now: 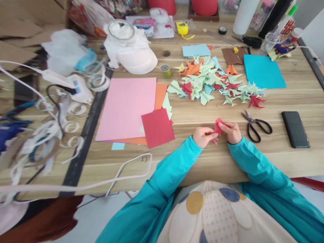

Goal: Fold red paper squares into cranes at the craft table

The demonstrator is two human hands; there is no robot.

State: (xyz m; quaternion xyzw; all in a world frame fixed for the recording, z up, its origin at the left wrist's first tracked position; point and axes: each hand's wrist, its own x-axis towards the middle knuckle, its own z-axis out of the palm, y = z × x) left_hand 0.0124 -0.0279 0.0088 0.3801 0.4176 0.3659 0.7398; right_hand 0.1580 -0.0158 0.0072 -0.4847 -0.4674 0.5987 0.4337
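Observation:
A small folded piece of red paper (218, 125) is held between both hands above the table's front part. My left hand (204, 136) pinches its lower left side, and my right hand (232, 132) grips its right side with the thumb on top. Black-handled scissors (253, 125) lie partly open just right of my right hand. Beyond the hands spreads a pile of folded paper figures (206, 79) in pale green, red, orange and blue. To the left, a dark red paper sheet (158, 128) overlaps a larger pink sheet (129, 108).
A black phone (295, 129) lies at the right, below blue paper (264, 71). A green thread spool (165, 71) and a white cap (133, 54) stand at the back. Left are a power strip (79, 88) and tangled tape rolls. A pale cable (101, 182) crosses the front left.

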